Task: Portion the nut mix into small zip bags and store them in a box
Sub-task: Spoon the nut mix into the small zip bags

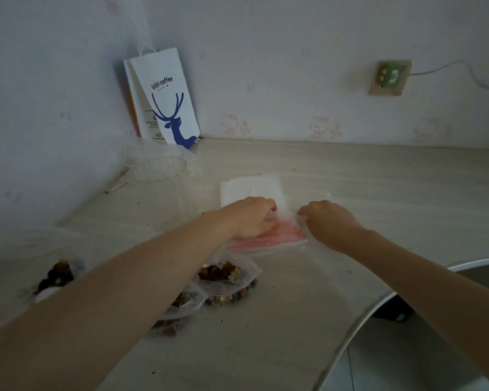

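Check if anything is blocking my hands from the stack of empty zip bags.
Nothing visible is. The left hand already rests on the stack of empty zip bags, and the right hand is at its right edge, touching the plastic.

The zip bags point(268, 238) are thin, clear, shiny plastic. The coffee bag point(164, 97) is smooth white paper. The counter point(350, 193) looks matt and stony.

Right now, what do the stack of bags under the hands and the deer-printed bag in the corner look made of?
Stack of zip bags: thin clear plastic, glossy, with red seal strips showing through. Deer-printed bag: matte white paper, probably, since it stands stiff with a crisp fold.
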